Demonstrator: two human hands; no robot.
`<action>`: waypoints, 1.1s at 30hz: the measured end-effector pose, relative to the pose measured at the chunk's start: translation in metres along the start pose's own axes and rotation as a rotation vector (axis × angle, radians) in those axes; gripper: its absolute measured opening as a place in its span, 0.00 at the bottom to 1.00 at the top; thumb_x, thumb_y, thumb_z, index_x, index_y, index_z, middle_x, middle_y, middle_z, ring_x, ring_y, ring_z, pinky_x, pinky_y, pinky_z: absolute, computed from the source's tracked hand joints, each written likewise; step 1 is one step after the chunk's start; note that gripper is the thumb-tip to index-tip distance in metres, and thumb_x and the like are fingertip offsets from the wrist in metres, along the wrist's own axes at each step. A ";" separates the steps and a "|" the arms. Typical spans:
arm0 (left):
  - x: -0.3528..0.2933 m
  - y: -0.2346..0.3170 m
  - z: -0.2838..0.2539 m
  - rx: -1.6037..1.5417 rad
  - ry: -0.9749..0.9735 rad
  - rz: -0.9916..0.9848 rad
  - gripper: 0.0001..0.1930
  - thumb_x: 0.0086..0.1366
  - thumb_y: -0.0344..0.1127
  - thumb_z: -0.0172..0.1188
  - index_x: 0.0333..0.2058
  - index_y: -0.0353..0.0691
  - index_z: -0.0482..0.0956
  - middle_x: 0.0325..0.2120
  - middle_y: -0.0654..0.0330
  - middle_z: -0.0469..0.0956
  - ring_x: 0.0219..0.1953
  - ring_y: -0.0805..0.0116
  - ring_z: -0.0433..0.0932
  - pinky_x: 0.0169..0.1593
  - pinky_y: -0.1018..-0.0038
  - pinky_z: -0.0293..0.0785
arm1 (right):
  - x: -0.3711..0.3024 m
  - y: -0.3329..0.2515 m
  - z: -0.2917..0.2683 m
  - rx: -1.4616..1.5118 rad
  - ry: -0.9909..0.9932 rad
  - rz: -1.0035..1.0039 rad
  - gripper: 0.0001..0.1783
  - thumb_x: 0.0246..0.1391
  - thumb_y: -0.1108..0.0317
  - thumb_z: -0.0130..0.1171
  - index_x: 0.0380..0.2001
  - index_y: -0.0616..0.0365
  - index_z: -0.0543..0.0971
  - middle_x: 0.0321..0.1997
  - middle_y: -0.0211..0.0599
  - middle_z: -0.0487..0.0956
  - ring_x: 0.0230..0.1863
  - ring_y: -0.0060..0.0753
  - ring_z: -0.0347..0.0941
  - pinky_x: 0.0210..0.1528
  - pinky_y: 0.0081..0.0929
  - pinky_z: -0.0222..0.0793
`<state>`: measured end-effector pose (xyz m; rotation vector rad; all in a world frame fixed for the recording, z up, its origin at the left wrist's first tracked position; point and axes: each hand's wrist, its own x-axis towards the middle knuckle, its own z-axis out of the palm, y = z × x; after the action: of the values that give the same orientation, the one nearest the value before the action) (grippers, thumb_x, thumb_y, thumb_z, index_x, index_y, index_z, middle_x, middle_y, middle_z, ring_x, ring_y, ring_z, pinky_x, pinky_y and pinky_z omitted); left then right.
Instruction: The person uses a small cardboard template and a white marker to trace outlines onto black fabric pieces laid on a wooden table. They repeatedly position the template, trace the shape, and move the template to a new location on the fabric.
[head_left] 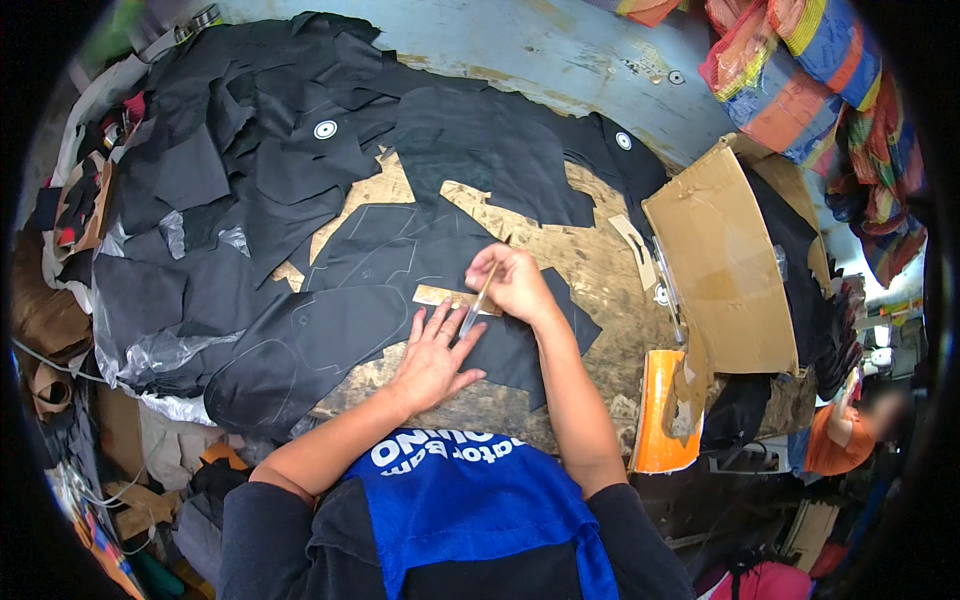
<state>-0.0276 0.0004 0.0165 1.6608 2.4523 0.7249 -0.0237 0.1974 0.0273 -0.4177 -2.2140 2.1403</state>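
Note:
My left hand (437,352) lies flat with its fingers spread on black sheet material (362,315). Its fingertips reach the lower edge of a small brown rectangular strip (430,294), which rests on the black sheet. Just right of these fingers, my right hand (508,283) is closed on a slim pen (484,293). The pen slants down, its lower end beside the left index finger near the strip. Pale outlines of curved shapes are drawn on the sheet around and left of my hands.
Overlapping black pieces (270,150) cover the table's left and far side. Worn wood (600,240) shows at right. A cardboard box (725,260) and an orange curved piece (667,415) stand at the right edge. Colourful woven sacks (800,60) sit far right; another person (838,438) is beyond.

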 end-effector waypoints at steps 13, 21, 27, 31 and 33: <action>-0.003 0.008 0.006 0.070 -0.081 -0.122 0.44 0.52 0.63 0.57 0.57 0.31 0.63 0.60 0.46 0.58 0.65 0.48 0.50 0.63 0.45 0.43 | -0.060 0.025 -0.014 -0.453 0.365 -0.370 0.13 0.40 0.77 0.68 0.33 0.61 0.78 0.32 0.35 0.81 0.32 0.27 0.76 0.38 0.22 0.71; 0.007 0.011 0.013 0.108 -0.028 -0.119 0.45 0.53 0.64 0.55 0.57 0.28 0.63 0.59 0.41 0.57 0.63 0.44 0.53 0.62 0.44 0.45 | -0.045 0.029 -0.008 -0.615 0.442 -0.374 0.14 0.35 0.76 0.68 0.30 0.59 0.80 0.32 0.36 0.81 0.35 0.36 0.74 0.40 0.29 0.68; 0.007 0.011 0.020 0.084 0.010 -0.160 0.46 0.52 0.64 0.56 0.58 0.30 0.61 0.61 0.41 0.53 0.64 0.44 0.51 0.62 0.41 0.42 | -0.033 0.039 -0.011 -0.386 0.449 -0.410 0.09 0.44 0.78 0.61 0.33 0.59 0.78 0.32 0.36 0.80 0.35 0.34 0.77 0.39 0.26 0.69; 0.004 0.012 0.022 0.089 0.019 -0.188 0.46 0.52 0.64 0.57 0.58 0.30 0.61 0.62 0.41 0.52 0.64 0.45 0.49 0.62 0.41 0.41 | -0.036 0.041 -0.015 -0.175 0.474 -0.318 0.09 0.58 0.75 0.51 0.42 0.66 0.73 0.33 0.37 0.81 0.38 0.23 0.76 0.43 0.18 0.69; 0.003 0.012 0.022 0.083 0.016 -0.183 0.46 0.51 0.64 0.57 0.58 0.30 0.61 0.62 0.40 0.52 0.64 0.44 0.49 0.62 0.40 0.40 | -0.038 0.041 -0.014 -0.220 0.429 -0.297 0.08 0.58 0.74 0.50 0.40 0.64 0.74 0.35 0.39 0.82 0.38 0.23 0.76 0.43 0.19 0.68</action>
<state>-0.0113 0.0142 0.0026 1.4351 2.6350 0.6230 0.0224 0.2035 -0.0060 -0.4685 -2.1058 1.5024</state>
